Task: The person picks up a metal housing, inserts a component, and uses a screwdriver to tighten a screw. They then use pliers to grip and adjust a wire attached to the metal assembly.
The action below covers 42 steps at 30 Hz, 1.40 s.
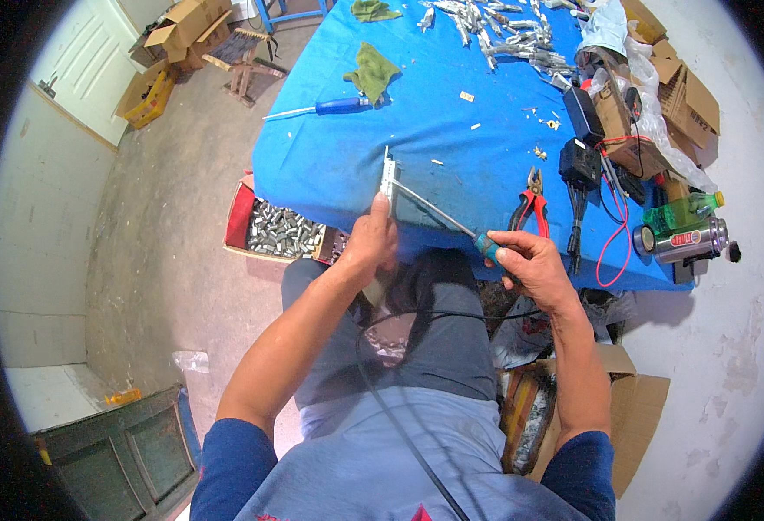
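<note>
Blue tablecloth (312, 165) spreads under the work, and over its near part the left hand (371, 241) holds a narrow pale metal part (389, 178), thumb pressed on its near end; I cannot tell how the hidden fingers close beneath. The right hand (534, 269) pinches the teal handle of a screwdriver (462, 226) between thumb and forefinger, the others curled. Its tip appears to meet the part's right side — whether it sits in a gap is too small to tell. If that seat is shallow, a hard sideways push could skid the tip toward the left thumb. Gripped only at its near end, the part might also twist loose — perhaps falling off the near edge. Red-handled pliers (534, 193) lie to the right, a pile of pale metal pieces (512, 39) farther off.
</note>
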Tool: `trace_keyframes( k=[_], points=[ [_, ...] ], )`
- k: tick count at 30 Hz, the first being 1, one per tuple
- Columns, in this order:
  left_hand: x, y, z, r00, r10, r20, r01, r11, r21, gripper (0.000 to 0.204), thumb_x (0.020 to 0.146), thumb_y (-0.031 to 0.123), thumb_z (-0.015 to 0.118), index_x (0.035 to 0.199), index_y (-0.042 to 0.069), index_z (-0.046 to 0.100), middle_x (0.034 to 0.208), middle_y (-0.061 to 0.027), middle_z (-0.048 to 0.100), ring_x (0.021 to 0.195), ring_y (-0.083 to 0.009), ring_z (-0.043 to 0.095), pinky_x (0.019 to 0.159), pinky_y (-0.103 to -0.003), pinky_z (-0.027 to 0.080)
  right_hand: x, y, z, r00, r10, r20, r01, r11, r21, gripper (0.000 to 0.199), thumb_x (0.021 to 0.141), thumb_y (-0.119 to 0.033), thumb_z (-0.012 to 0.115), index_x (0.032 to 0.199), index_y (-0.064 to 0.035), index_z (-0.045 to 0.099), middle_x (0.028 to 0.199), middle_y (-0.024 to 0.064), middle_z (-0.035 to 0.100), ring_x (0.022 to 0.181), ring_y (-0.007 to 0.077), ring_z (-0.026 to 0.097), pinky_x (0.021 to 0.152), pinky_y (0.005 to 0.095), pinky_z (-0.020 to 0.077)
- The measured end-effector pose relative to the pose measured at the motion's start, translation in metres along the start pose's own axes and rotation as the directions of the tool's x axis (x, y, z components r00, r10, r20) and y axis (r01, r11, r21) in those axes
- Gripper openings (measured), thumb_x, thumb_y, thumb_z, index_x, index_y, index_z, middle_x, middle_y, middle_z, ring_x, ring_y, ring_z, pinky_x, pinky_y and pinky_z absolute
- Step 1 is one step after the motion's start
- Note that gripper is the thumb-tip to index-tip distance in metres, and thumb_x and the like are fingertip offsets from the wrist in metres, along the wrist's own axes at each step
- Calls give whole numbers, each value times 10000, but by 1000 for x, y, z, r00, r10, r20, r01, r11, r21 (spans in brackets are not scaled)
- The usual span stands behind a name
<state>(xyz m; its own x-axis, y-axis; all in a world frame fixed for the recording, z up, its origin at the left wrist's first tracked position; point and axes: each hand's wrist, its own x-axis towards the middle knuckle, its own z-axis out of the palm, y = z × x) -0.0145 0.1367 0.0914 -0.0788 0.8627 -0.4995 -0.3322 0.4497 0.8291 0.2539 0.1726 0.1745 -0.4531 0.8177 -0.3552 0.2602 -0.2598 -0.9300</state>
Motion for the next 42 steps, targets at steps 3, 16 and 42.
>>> trace_keyframes(
  k=[3,16,42],
  points=[
    [1,1,-2,1000,-11,14,11,1000,-6,657,962,703,328,561,183,295,475,7,300,407,-163,297,435,-351,324,-5,-8,9,998,-60,-35,55,987,-148,296,915,-140,645,1183,-19,675,982,74,711,732,112,641,644,264,527],
    [3,1,-9,998,-59,30,58,998,24,660,954,712,339,572,175,299,484,7,304,410,-168,297,443,-343,294,1,0,3,999,-42,-7,42,998,42,326,924,-166,662,1214,-15,658,890,60,686,621,62,568,500,200,448],
    [9,-2,-17,998,-51,39,48,997,55,658,953,713,343,587,168,325,491,4,307,405,-162,295,411,-322,267,12,0,-2,999,22,34,-25,997,71,321,927,-162,642,1217,-27,654,920,61,698,711,85,626,509,228,478]
  ],
)
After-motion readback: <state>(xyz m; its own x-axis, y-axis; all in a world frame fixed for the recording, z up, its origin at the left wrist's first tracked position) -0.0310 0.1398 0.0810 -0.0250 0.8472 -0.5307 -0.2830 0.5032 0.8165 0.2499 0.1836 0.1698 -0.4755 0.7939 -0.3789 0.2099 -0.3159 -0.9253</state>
